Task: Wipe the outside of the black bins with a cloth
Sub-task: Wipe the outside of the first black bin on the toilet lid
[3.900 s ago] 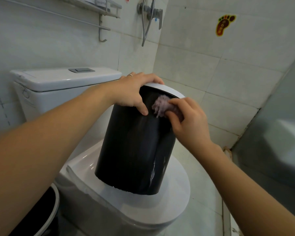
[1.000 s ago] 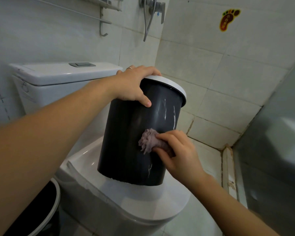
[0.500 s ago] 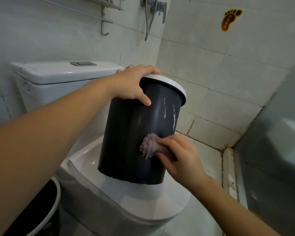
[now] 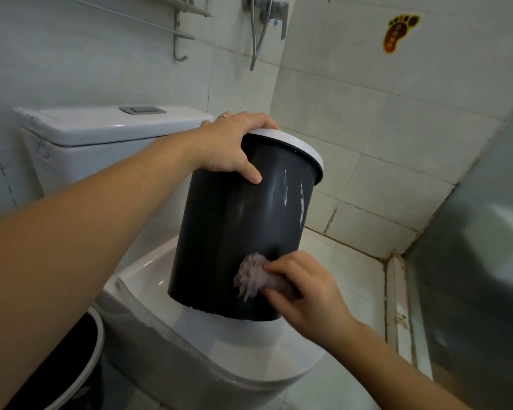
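Wiping low on the side wall of the round black plastic bin with a white rim (image 4: 234,232), at about 5 o'clock on its near face, with the right hand (image 4: 305,294) pinching a crumpled pale purple cloth (image 4: 251,276) against it while the left hand (image 4: 234,143) clamps over the rim at 11 o'clock, tilting the bin on the closed white toilet lid (image 4: 219,341). Next, probably, turning the bin under the left grip and carrying the cloth up to the pale streaks (image 4: 290,193) near 2 o'clock. Looking matte dark grey-black, smooth, streaked below the rim; second black bin (image 4: 71,365) waiting at 8 o'clock on the floor.
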The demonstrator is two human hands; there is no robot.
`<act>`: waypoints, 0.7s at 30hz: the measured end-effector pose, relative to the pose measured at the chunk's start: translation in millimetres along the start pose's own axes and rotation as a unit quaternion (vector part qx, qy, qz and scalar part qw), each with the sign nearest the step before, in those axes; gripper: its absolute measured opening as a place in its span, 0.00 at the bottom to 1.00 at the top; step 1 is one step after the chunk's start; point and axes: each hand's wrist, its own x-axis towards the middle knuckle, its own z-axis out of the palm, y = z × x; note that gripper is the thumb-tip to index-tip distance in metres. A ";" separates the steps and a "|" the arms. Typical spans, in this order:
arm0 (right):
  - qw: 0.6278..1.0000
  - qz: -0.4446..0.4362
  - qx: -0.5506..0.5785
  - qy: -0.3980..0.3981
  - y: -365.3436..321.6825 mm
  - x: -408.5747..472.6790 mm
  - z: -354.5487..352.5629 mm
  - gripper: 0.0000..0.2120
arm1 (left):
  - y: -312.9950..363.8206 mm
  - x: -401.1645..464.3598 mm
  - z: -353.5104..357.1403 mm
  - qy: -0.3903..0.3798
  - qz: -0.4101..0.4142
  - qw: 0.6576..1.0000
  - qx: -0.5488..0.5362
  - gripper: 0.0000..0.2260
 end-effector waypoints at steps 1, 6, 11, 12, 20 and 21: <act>1.000 0.023 -0.004 0.020 0.2 3.5 -0.6 0.10 | 0.2 -0.4 -0.1 0.001 0.000 1.000 0.001 0.34; 1.000 0.021 -0.013 0.014 -2.9 0.3 2.1 0.10 | 0.3 0.3 0.2 -0.001 0.003 1.000 -0.004 0.33; 0.998 -0.029 -0.022 -0.050 -3.0 -7.7 -3.4 0.09 | -0.4 1.0 0.9 0.001 0.001 1.000 -0.009 0.33; 0.999 -0.016 -0.022 -0.036 -1.0 -3.4 -5.8 0.09 | 0.1 1.1 0.9 0.002 -0.002 1.000 -0.009 0.34; 0.989 0.106 -0.064 0.084 15.7 66.6 -28.7 0.11 | 8.7 0.2 2.8 0.007 0.018 1.000 0.015 0.34; 0.986 0.116 -0.066 0.100 17.4 75.6 -32.2 0.11 | 9.7 -0.3 3.0 0.007 0.021 1.000 0.022 0.34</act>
